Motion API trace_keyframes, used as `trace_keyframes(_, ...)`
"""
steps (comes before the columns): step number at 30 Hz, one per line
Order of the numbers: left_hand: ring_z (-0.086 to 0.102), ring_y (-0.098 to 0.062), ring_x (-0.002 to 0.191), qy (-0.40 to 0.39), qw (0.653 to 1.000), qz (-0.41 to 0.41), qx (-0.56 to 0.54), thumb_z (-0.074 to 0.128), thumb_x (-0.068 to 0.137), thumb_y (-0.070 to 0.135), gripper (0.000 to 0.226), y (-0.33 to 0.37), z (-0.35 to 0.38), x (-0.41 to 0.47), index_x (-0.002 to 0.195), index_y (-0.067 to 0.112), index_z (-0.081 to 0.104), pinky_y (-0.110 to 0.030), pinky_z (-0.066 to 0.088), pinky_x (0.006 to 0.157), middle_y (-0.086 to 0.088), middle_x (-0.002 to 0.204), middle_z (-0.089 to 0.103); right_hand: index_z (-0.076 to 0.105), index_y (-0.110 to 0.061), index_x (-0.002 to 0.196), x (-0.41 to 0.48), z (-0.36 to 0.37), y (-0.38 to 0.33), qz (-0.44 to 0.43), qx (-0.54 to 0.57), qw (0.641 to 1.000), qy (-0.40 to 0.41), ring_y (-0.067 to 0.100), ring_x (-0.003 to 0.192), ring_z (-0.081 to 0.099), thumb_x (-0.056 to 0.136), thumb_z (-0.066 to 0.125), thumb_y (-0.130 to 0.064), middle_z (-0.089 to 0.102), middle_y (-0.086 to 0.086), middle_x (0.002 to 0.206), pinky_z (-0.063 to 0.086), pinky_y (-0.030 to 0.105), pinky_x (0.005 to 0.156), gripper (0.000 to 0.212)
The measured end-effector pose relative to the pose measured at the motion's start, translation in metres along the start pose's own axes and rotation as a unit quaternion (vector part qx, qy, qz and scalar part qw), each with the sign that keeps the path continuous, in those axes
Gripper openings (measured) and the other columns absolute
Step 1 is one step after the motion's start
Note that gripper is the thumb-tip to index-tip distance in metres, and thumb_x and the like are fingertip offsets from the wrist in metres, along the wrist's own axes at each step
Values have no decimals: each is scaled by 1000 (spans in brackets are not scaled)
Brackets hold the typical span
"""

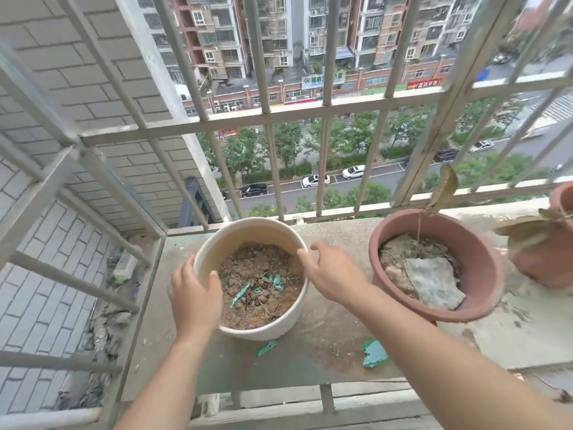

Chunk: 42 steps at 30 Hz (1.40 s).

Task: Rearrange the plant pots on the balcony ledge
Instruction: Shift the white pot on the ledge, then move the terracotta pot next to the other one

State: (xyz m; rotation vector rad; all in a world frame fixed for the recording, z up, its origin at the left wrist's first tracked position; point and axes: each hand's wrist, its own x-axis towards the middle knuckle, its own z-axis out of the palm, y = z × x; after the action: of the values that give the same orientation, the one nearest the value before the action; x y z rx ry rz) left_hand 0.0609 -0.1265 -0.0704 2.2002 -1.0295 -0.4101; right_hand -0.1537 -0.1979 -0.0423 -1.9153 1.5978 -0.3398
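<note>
A white round pot holding dry soil and green paint flakes stands at the left end of the concrete ledge. My left hand grips its left rim, thumb inside and fingers outside. My right hand holds the right rim, with the thumb over the edge and the fingers loosely around the outer wall. To the right stands a terracotta pot with soil, a flat stone and a withered stem. A second terracotta pot with dry leaves is cut off at the right edge.
Metal railing bars fence the ledge at the back and left, with a long drop to the street behind. Green paint chips lie on the ledge in front of the pots. A brick wall closes the left side.
</note>
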Motion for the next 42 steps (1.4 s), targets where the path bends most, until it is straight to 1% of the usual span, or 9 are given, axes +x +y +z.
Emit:
trace_keyframes(7,37,-21,127,-20,974,225,16,53,86,22,45,96,9,-15,131,20,44,-36,28,109,-2,135,47,56,-14,118,-8,-86,54,56,28,960,274,24,103,54,88,48,-28,60,5,109,43,35,82,34)
trace_keyframes(12,47,-18,120,-177,922,340,-50,55,86,13,39,159,49,-49,125,16,51,-30,36,103,-1,127,53,46,-15,129,-31,-115,129,360,-53,874,321,36,127,34,84,53,-36,38,13,140,32,54,101,50)
trace_keyframes(20,53,-21,115,-443,870,216,-12,55,90,25,64,184,131,-74,145,28,22,-33,44,97,1,136,50,51,-2,118,-44,-95,184,417,37,869,264,38,114,54,98,33,-35,57,21,124,42,41,89,43)
trace_keyframes(28,62,-18,100,-395,894,188,-95,69,78,12,53,181,170,-76,127,26,53,-29,46,77,13,98,64,56,-9,115,-34,-124,208,399,62,862,305,34,112,55,97,35,-35,62,16,119,42,37,87,38)
trace_keyframes(32,67,-23,90,-403,885,194,-127,70,78,15,51,194,184,-85,119,37,52,-29,46,70,24,96,60,58,-19,80,-41,-135,232,409,107,858,293,31,94,57,92,34,-51,65,13,101,41,35,79,42)
trace_keyframes(35,66,-25,92,-413,880,185,-142,68,79,16,55,205,194,-87,125,36,47,-40,53,80,17,101,60,61,-7,100,-33,-160,254,462,355,720,378,28,89,61,84,27,-67,65,11,98,48,35,80,71)
trace_keyframes(37,64,-23,93,-443,871,170,-130,61,82,15,66,208,201,-87,136,39,32,-46,55,82,14,105,57,54,-5,112,-29,-180,270,448,516,606,407,27,78,66,84,33,-66,69,11,90,52,29,56,71)
trace_keyframes(39,63,-19,89,-470,861,163,-111,53,88,18,75,207,204,-89,142,48,11,-45,58,75,13,114,49,50,-16,110,-27,-196,281,425,552,589,410,22,64,64,85,39,-65,67,9,79,40,18,36,56)
trace_keyframes(42,62,-27,93,-469,864,131,-127,45,91,18,78,207,210,-93,141,54,-3,-49,56,79,12,120,41,48,-24,108,-16,-211,289,394,582,591,395,17,55,63,86,45,-59,67,8,78,39,17,34,40)
